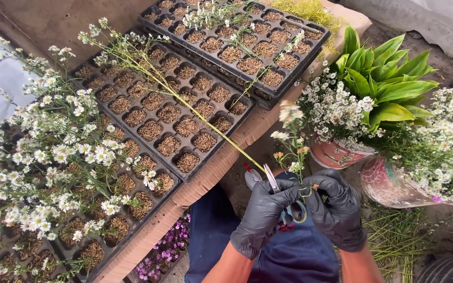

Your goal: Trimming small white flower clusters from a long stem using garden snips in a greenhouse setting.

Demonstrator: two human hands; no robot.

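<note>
Both black-gloved hands meet near the lap: left hand [265,209] curls its fingers closed, right hand [336,207] pinches shut.

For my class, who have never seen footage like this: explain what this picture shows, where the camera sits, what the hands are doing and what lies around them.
The one picture comes from a camera worn on a person's head, looking down. Both hands wear black gloves. The left hand grips small snips with blades near a long green stem; the right hand pinches a flowering sprig. Black seedling trays filled with brownish plugs lie on a cardboard-covered surface. White daisy-like flowers fill the left; pots of flowers and broad green leaves stand right.
</note>
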